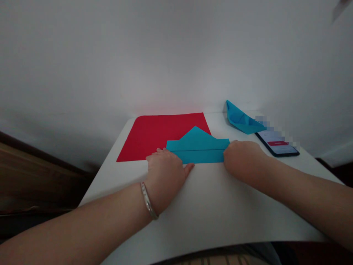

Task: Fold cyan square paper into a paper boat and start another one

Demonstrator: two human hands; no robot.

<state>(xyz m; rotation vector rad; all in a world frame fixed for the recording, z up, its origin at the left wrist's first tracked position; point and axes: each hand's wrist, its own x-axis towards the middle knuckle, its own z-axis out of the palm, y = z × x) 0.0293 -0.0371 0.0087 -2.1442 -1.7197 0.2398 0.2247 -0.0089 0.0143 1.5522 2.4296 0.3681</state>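
Note:
A folded sheet of blue paper (201, 155) lies flat in the middle of the table, with a peaked flap pointing away from me and a crease running across it. My left hand (167, 173) rests palm down over its left end, fingers laid forward and thumb stretched out along the near edge. At the right end, my right hand (244, 158) is curled closed against the paper; its fingertips are hidden behind the knuckles. The blue paper's upper left part overlaps a red sheet of paper (160, 132).
A finished-looking blue paper boat (242, 119) stands at the back right. Beside it lies a phone (281, 145) with its screen lit, partly blurred out. The white table (209, 209) meets a pale wall (176, 55) behind. Wooden furniture (35, 176) stands at the left.

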